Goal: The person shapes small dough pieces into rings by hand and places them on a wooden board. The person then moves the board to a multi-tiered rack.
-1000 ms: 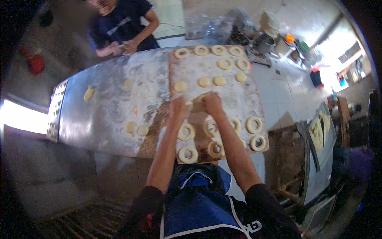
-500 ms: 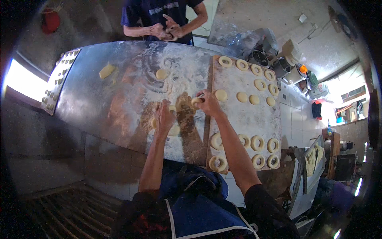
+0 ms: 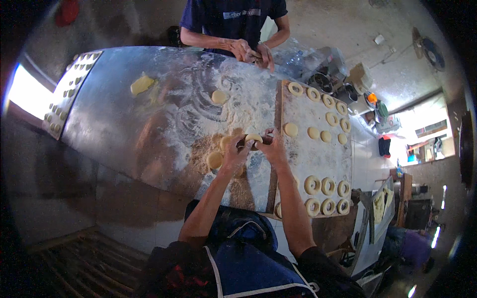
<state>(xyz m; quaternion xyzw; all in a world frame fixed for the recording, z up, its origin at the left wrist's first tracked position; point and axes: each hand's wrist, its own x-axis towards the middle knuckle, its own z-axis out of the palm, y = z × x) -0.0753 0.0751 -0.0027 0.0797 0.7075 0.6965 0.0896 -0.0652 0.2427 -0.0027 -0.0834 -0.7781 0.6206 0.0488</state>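
A metal table [image 3: 117,111] is viewed from above by the left of two head-worn fisheye cameras, angled downward and ahead; the left hand [image 3: 237,153] and right hand [image 3: 276,150] are framed near the centre, at close range; the wearer's blue apron [image 3: 263,273] is caught at the lower edge, a co-worker [image 3: 228,30] at the upper; straight lines are bowed toward the dark rim.

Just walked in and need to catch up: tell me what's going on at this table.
A person holds a dough piece between the left hand and right hand, over the floury metal table. On the floury board to the right lie dough rings near and far, with dough rounds between. Opposite, another person's hands are together; what they hold is unclear.
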